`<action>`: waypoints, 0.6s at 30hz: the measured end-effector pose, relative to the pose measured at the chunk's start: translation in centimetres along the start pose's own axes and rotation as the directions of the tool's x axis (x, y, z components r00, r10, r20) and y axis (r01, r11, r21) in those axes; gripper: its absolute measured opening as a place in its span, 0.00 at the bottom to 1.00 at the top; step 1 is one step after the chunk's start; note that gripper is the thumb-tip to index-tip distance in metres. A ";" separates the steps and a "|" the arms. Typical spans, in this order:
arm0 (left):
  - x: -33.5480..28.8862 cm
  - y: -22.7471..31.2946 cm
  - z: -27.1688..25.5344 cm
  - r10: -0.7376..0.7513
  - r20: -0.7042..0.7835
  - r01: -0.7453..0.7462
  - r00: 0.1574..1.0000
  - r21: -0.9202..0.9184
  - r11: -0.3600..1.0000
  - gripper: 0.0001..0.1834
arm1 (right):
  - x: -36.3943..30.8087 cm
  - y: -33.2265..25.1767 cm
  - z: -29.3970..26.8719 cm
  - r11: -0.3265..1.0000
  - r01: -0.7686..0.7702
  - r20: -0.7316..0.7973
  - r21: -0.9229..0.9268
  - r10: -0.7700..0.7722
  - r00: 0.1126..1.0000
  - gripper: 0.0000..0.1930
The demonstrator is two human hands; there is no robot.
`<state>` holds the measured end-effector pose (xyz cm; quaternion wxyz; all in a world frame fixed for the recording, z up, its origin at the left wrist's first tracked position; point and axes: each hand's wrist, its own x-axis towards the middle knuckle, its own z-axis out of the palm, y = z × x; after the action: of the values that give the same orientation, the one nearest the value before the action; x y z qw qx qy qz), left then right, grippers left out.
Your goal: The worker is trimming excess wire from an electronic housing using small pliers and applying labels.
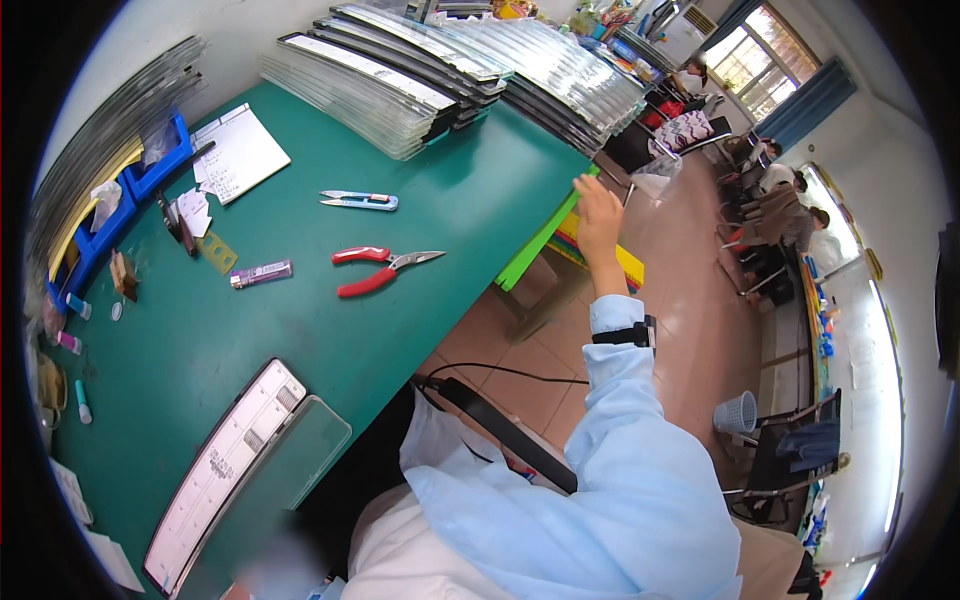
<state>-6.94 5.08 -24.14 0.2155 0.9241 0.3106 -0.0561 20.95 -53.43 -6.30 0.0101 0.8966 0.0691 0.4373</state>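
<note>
My right hand [600, 215], in a light blue sleeve with a black watch, reaches out past the table's far right edge. Its fingers are bent and closed at the upper end of a bright green flat strip [535, 250] beside the table edge. Below that hand lie yellow and multicoloured flat pieces [625, 262], partly covered by it. My left hand is out of sight. On the green table [400, 330] lie red-handled pliers [385, 270], blue thread snips [358, 201] and a purple lighter [261, 274]. A long, curved, white-faced panel with a clear cover [225, 475] rests at the near edge.
Stacks of clear and black-framed panels [400, 75] fill the table's back. A blue rack [130, 200] and an open notebook [240, 150] are on the left. A black chair armrest [500, 430] and a cable stand beside me. People sit farther off at right, near a waste basket [736, 412].
</note>
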 end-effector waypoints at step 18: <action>0.5 0.2 0.1 -0.030 0.004 0.030 1.000 -0.042 0.999 0.31 | 0.6 3.1 -0.3 0.831 -0.219 0.138 0.511 0.172 0.975 0.08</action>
<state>-6.46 5.17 -24.31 0.2346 0.9146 0.3250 -0.0544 21.47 -56.39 -5.38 -0.2756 0.8858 0.0929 0.3616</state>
